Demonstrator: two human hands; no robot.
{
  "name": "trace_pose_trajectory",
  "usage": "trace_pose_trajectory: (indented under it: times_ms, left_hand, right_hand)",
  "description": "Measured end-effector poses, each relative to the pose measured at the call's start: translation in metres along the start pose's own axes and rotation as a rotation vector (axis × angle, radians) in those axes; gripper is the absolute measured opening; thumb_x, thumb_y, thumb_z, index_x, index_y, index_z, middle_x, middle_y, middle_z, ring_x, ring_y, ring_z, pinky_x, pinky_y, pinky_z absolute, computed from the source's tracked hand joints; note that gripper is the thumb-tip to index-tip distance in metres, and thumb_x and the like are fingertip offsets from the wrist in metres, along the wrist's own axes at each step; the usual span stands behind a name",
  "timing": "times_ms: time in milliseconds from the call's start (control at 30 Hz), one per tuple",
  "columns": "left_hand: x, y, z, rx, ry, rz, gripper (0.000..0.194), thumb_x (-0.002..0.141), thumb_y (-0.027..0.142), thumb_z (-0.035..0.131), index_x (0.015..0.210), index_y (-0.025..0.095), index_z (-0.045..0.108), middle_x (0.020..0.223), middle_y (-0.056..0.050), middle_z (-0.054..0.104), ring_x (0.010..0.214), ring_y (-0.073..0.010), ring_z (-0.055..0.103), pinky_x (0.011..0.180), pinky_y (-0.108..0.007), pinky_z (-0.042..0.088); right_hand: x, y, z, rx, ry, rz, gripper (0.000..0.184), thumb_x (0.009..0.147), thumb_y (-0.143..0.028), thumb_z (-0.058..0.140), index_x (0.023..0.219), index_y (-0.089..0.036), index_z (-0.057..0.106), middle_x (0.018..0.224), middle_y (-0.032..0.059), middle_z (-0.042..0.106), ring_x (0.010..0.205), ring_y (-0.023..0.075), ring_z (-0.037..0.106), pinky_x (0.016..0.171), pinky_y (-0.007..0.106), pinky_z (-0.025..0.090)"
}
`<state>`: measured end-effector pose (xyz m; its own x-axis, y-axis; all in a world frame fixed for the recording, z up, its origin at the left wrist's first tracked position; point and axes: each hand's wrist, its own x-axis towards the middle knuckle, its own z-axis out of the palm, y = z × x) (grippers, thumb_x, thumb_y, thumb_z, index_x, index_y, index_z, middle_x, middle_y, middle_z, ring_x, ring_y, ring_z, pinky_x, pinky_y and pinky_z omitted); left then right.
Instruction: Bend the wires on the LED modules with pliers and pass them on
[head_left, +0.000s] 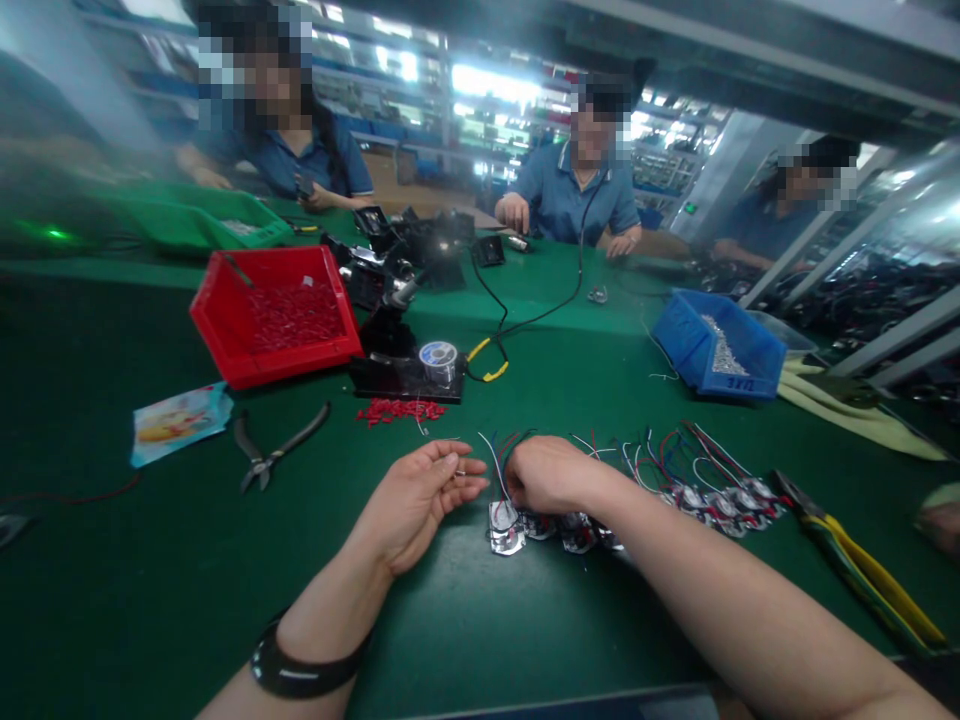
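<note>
My left hand (420,500) hovers over the green table (187,560), its fingertips pinched on a thin white wire end near the middle. My right hand (547,472) is curled closed over a bundle of thin coloured wires (502,455) that lead to a small silver part (506,528). A row of similar wired silver parts (720,500) runs off to the right. A small heap of red sleeves (401,410) lies just beyond my hands.
Pliers (274,450) and a printed packet (176,420) lie at left. A red bin (277,315), a solder spool on a black stand (435,362), a blue bin (716,345) and yellow-handled cutters (862,565) surround the work spot. Three people sit across the table.
</note>
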<state>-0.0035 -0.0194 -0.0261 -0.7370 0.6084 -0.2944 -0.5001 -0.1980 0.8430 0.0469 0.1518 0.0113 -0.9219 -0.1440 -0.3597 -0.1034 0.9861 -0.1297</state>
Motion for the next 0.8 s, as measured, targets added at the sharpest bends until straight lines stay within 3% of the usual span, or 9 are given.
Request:
trace_pose_trajectory:
  times_ms: [167, 333, 500, 700, 800]
  left_hand:
    - [0.001, -0.003, -0.001, 0.053, -0.014, -0.005, 0.01, 0.082, 0.015, 0.054, 0.089, 0.011, 0.047, 0.086, -0.013, 0.062, 0.068, -0.0138, 0.061, 0.061, -0.02, 0.05]
    - [0.002, -0.008, -0.003, 0.151, -0.042, -0.051, 0.019, 0.077, 0.021, 0.064, 0.09, 0.009, 0.058, 0.084, -0.009, 0.061, 0.069, -0.011, 0.057, 0.061, -0.018, 0.047]
    - [0.005, -0.012, -0.005, 0.232, 0.013, 0.007, 0.026, 0.07, 0.027, 0.07, 0.089, 0.01, 0.065, 0.066, -0.001, 0.053, 0.054, -0.0052, 0.043, 0.049, -0.014, 0.035]
    - [0.005, -0.014, -0.003, 0.489, 0.005, -0.019, 0.027, 0.071, 0.027, 0.064, 0.093, 0.011, 0.065, 0.076, -0.006, 0.061, 0.058, -0.0086, 0.051, 0.056, -0.019, 0.042]
    - [0.006, -0.017, -0.002, 0.615, -0.017, -0.039, 0.023, 0.067, 0.024, 0.065, 0.085, 0.01, 0.065, 0.067, -0.006, 0.061, 0.053, -0.0115, 0.053, 0.052, -0.022, 0.043]
  right_hand:
    - [0.006, 0.005, 0.0, 0.071, -0.059, 0.029, 0.015, 0.067, -0.025, 0.06, 0.078, -0.021, 0.069, 0.074, 0.0029, 0.068, 0.067, 0.0157, 0.059, 0.05, 0.022, 0.035]
    - [0.009, 0.007, 0.001, 0.111, -0.083, 0.033, 0.016, 0.063, -0.026, 0.062, 0.077, -0.023, 0.069, 0.072, -0.0006, 0.067, 0.064, 0.013, 0.058, 0.049, 0.02, 0.033]
    - [0.006, 0.003, 0.001, 0.088, -0.047, 0.086, 0.017, 0.065, -0.022, 0.057, 0.076, -0.02, 0.069, 0.073, 0.0043, 0.068, 0.064, 0.0159, 0.059, 0.047, 0.022, 0.033]
    - [0.001, -0.001, 0.004, 0.066, -0.014, 0.103, 0.018, 0.065, -0.024, 0.059, 0.078, -0.02, 0.069, 0.079, 0.0067, 0.069, 0.07, 0.019, 0.062, 0.05, 0.023, 0.037]
    - [-0.001, -0.003, 0.007, 0.041, 0.016, 0.136, 0.02, 0.065, -0.021, 0.056, 0.081, -0.018, 0.069, 0.082, 0.0094, 0.069, 0.074, 0.0218, 0.063, 0.053, 0.024, 0.04]
